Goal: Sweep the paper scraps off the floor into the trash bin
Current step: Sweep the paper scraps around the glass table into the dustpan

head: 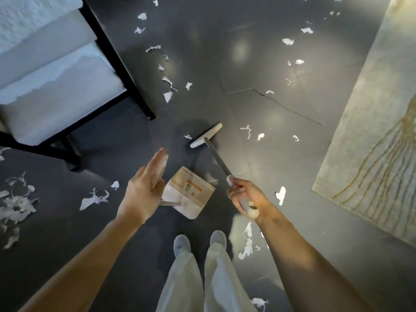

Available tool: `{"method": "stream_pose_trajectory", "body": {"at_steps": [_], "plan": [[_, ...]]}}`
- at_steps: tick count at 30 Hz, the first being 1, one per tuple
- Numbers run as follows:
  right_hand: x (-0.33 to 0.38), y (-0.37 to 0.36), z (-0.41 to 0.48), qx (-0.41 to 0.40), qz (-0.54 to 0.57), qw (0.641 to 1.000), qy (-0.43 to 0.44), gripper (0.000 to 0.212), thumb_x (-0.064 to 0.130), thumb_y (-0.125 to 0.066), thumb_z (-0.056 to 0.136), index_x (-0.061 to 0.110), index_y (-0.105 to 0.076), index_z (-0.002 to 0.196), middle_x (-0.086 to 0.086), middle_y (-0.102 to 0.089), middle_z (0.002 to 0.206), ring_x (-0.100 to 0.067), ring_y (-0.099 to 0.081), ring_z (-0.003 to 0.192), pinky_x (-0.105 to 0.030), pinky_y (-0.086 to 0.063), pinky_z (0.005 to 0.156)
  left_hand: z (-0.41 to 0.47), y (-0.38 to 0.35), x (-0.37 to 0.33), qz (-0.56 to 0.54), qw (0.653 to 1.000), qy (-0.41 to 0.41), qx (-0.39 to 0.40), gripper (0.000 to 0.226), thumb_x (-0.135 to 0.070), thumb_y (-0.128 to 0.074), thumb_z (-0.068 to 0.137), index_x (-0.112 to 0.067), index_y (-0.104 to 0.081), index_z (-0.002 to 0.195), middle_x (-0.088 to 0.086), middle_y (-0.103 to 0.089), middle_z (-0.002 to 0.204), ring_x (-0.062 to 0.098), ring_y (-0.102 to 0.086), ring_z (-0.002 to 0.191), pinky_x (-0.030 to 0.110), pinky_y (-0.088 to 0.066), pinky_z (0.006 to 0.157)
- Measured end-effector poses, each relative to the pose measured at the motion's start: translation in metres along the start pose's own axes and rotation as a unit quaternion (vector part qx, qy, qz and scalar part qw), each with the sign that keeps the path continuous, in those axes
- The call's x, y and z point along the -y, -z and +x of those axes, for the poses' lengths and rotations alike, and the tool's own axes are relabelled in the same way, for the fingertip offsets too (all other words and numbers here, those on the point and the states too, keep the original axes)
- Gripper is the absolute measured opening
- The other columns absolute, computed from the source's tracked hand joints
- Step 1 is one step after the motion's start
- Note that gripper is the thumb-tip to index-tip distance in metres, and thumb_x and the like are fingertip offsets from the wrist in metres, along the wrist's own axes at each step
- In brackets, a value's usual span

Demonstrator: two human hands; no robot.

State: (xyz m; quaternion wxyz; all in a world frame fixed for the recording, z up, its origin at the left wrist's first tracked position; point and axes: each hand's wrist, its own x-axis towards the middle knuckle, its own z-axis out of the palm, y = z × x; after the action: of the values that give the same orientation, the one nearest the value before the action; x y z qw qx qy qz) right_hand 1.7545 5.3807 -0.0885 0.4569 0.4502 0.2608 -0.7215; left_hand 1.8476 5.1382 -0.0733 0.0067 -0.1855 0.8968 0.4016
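Around the spread-open left hand (144, 194) and the right hand (244, 195) gripping the broom (206, 136) lie paper scraps (94, 199).

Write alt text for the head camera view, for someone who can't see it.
Seen from above, a person's right hand grips a broom whose head rests on a dark floor; the open left hand is beside a dustpan. Torn paper scraps lie scattered all around.

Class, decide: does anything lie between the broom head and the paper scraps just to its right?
Nothing visible does: only bare dark floor separates the broom head from those paper scraps.
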Motion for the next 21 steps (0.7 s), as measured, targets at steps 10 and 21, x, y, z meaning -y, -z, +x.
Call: {"method": "stream_pose_trajectory", "body": {"at_steps": [10,21], "plan": [[-0.001,-0.008,0.017,-0.174,-0.59,0.776,0.142,0.073,0.01,-0.054,0.095,0.039,-0.015,0.15,-0.006,-0.056,0.087,-0.012,-0.053,0.057,-0.022,-0.05,0.046,0.004,-0.001,0.002,0.011,1.0,0.008,0.008,0.081,-0.002,-0.047,0.091,-0.065,-0.019,0.133,-0.009,-0.053,0.121,0.008,-0.053,0.097,0.022,-0.038,0.084],[-0.01,0.026,0.056,-0.239,-0.647,0.716,0.11,0.02,0.021,-0.048,0.098,0.015,-0.046,0.117,-0.01,-0.052,0.086,-0.017,-0.048,0.064,-0.024,-0.04,0.054,0.023,0.012,0.011,-0.037,0.997,0.045,0.058,0.079,-0.013,-0.052,0.095,-0.072,-0.014,0.132,-0.058,-0.037,0.111,-0.005,-0.064,0.091,0.012,-0.052,0.076]]}}
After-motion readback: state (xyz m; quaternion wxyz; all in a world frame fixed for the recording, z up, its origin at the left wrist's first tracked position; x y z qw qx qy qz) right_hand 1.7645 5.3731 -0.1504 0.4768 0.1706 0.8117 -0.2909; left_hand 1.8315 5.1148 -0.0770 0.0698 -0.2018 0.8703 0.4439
